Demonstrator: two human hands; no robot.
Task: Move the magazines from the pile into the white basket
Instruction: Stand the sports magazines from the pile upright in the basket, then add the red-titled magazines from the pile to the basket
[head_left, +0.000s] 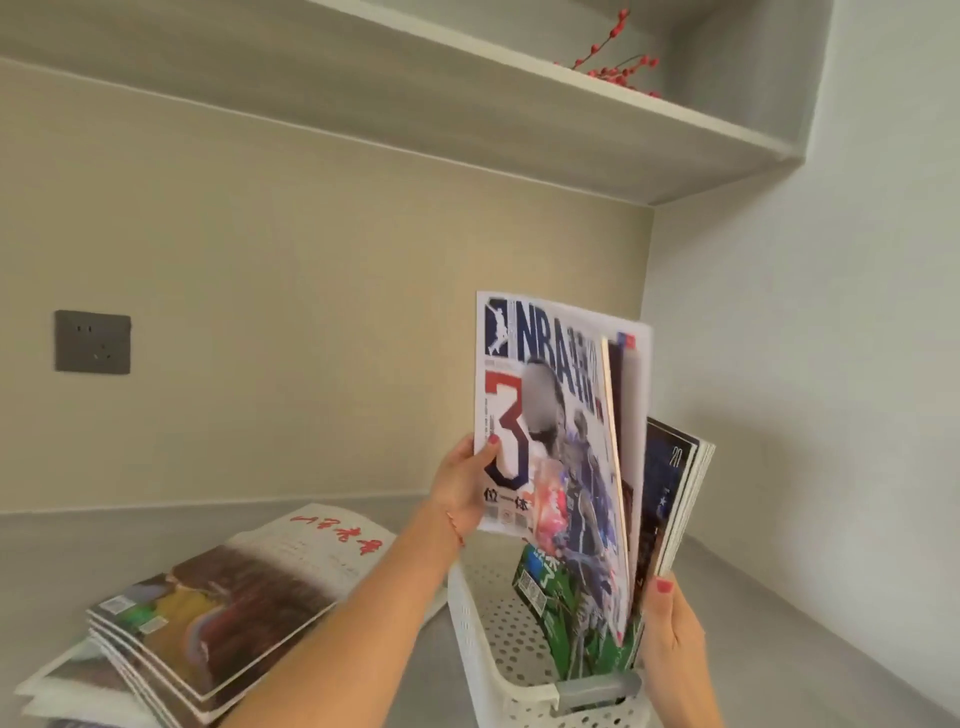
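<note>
One magazine, the NBA magazine (545, 441), held upright over the white basket (498, 654), long axis near vertical, cover toward the camera. Pinched at the left edge by the left hand (462, 488), thumb on the cover and fingers (491, 440) wrapped behind; lower edge hanging just past those fingers, downward and to the right, straight above the basket's open mouth. Closer to the left hand than the right, so likely a drop guided by the left. To the right of it, a dark magazine (670, 499) also standing on end, leaning right, steadied from below by the right hand (670, 639), thumb pressed on the near corner, fingers closed round the back. Between the two, a thin gap opened as a slot, probably for the NBA magazine to slide down into. Below both sets of fingers, a green magazine (566, 623) already standing inside the basket. Judged as mid-insertion: still to be lowered along its long axis, with a risk of the bottom corner catching on the green cover.

Well left of the left fingers, below the forearm, the pile (208, 618) lying flat on the grey table (405, 665), several copies remaining. Basket perforated, with a grey handle (597, 688) on the near rim. Behind, a beige wall with a socket plate (92, 341); overhead, a shelf (571, 104) carrying red berry sprigs (618, 62).
</note>
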